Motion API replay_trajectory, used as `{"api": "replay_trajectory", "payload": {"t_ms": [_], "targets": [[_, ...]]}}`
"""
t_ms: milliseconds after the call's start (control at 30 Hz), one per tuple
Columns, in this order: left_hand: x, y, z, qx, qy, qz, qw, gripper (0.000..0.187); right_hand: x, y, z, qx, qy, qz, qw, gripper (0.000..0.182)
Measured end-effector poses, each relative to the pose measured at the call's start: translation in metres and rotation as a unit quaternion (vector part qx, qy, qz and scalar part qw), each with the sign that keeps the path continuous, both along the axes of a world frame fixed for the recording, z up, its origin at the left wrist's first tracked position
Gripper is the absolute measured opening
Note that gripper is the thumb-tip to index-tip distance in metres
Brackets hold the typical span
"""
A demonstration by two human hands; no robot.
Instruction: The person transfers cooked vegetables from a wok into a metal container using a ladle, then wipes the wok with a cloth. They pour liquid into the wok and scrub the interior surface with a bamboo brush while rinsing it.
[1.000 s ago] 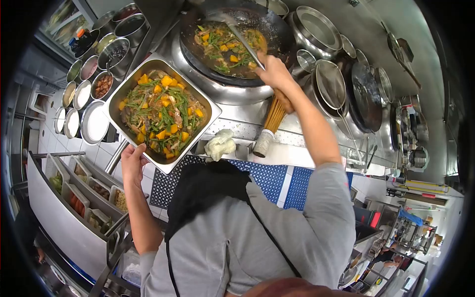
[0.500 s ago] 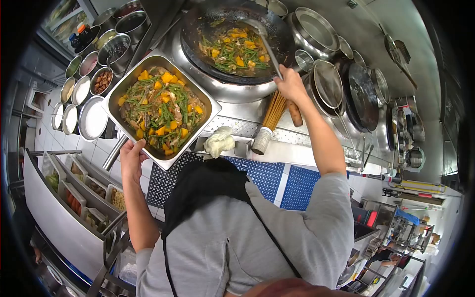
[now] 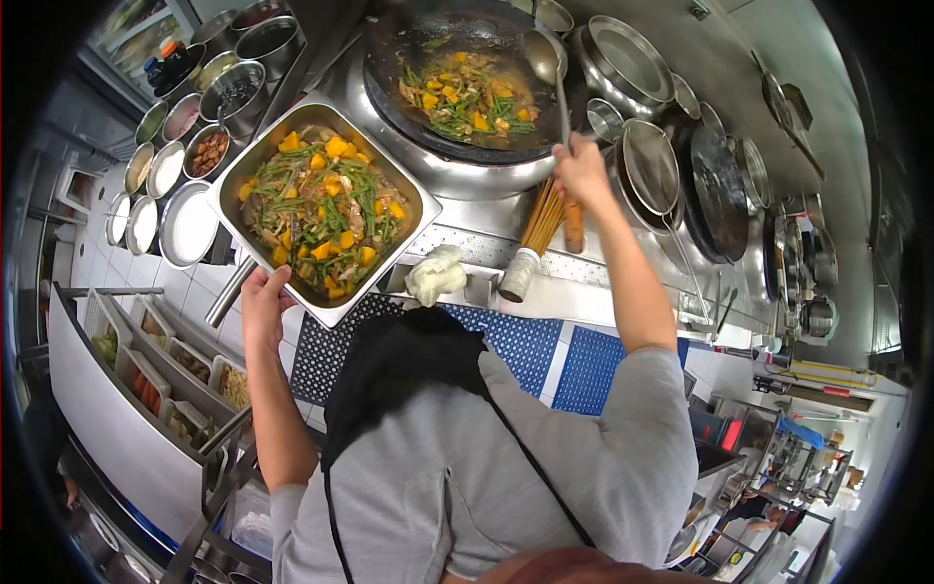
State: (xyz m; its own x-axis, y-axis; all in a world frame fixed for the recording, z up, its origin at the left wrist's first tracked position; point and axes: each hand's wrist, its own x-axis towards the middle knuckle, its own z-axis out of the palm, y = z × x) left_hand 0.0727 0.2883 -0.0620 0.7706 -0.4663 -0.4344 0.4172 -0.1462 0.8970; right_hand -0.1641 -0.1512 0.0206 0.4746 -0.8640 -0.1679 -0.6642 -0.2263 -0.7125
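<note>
My left hand [image 3: 265, 297] is closed on the near rim of a deep steel pan [image 3: 424, 209], beside its tubular handle. The pan is full of green beans, orange pumpkin chunks and pieces that look like meat [image 3: 326, 214]. My right hand [image 3: 582, 170] grips a long ladle [image 3: 562, 102] with a wooden handle end. Its bowl hangs at the right rim of a big black wok [image 3: 389, 73], apart from the food. More of the same beans and pumpkin [image 3: 467, 97] lies in the wok. The pan is held to the wok's near left.
A bamboo wok brush [image 3: 530, 238] and a crumpled pale cloth [image 3: 436, 275] lie along the stove's front edge. Seasoning pots [image 3: 233, 92] stand at left, above a drawer of ingredients [image 3: 146, 380]. Strainers [image 3: 650, 167] and another wok [image 3: 718, 195] are at right.
The ladle has swung from over the food to the wok's right rim, its bowl turning. My right hand shifted slightly right. The left hand and pan barely moved.
</note>
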Motion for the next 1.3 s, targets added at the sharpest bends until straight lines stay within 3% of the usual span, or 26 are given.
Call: {"api": "replay_trajectory", "payload": {"t_ms": [67, 133, 167, 200, 267, 300, 400, 467, 533, 567, 600, 667, 867, 1033, 1200, 1300], "targets": [[-0.003, -0.001, 0.002, 0.001, -0.002, 0.003, 1.0, 0.013, 0.012, 0.038, -0.006, 0.205, -0.17, -0.053, 0.962, 0.017], [0.0, -0.002, -0.001, -0.007, -0.002, 0.002, 1.0, 0.014, 0.025, 0.068, 0.008, 0.349, -0.269, -0.047, 0.897, 0.013], [-0.001, -0.003, -0.001, -0.011, 0.002, 0.003, 1.0, 0.014, 0.026, 0.075, 0.014, 0.413, -0.295, -0.02, 0.861, 0.02], [-0.001, 0.0, -0.003, -0.013, 0.005, 0.005, 1.0, 0.014, 0.025, 0.069, 0.009, 0.546, -0.375, -0.028, 0.748, 0.024], [-0.001, 0.004, -0.007, -0.003, 0.008, 0.004, 1.0, 0.013, 0.025, 0.043, -0.001, 0.748, -0.49, -0.044, 0.446, 0.032], [-0.002, 0.004, -0.006, -0.006, 0.008, 0.001, 1.0, 0.012, 0.024, 0.044, 0.0, 0.759, -0.516, -0.051, 0.392, 0.04], [0.001, 0.004, -0.01, -0.014, 0.006, 0.005, 1.0, 0.012, 0.031, 0.044, -0.027, 0.747, -0.529, 0.027, 0.401, 0.039], [-0.001, 0.002, -0.004, -0.007, 0.004, 0.005, 1.0, 0.011, 0.052, 0.075, -0.014, 0.676, -0.43, -0.017, 0.598, 0.04], [-0.001, 0.001, 0.001, -0.009, 0.004, 0.0, 1.0, 0.01, 0.039, 0.061, -0.014, 0.699, -0.501, -0.007, 0.51, 0.039], [-0.001, 0.002, -0.002, -0.009, 0.002, 0.0, 1.0, 0.01, 0.032, 0.046, -0.005, 0.762, -0.475, 0.006, 0.439, 0.04], [-0.001, 0.003, -0.004, -0.008, 0.001, -0.001, 1.0, 0.011, 0.024, 0.048, 0.0, 0.764, -0.49, 0.015, 0.419, 0.042], [-0.001, 0.002, -0.006, -0.003, -0.001, 0.008, 1.0, 0.012, 0.014, 0.059, 0.004, 0.719, -0.496, 0.017, 0.486, 0.036], [-0.004, -0.001, 0.001, -0.022, 0.013, 0.009, 1.0, 0.014, -0.005, 0.049, 0.007, 0.707, -0.514, -0.013, 0.486, 0.045], [0.0, 0.004, -0.006, -0.019, 0.028, -0.006, 0.999, 0.013, -0.005, 0.041, 0.01, 0.682, -0.499, -0.065, 0.531, 0.039], [-0.002, 0.0, -0.008, -0.051, 0.032, -0.01, 0.998, 0.015, -0.017, 0.052, 0.029, 0.65, -0.5, 0.015, 0.572, 0.039], [0.0, 0.003, -0.019, -0.068, 0.024, 0.005, 0.997, 0.018, -0.026, 0.092, 0.053, 0.653, -0.514, 0.067, 0.552, 0.043]]}}
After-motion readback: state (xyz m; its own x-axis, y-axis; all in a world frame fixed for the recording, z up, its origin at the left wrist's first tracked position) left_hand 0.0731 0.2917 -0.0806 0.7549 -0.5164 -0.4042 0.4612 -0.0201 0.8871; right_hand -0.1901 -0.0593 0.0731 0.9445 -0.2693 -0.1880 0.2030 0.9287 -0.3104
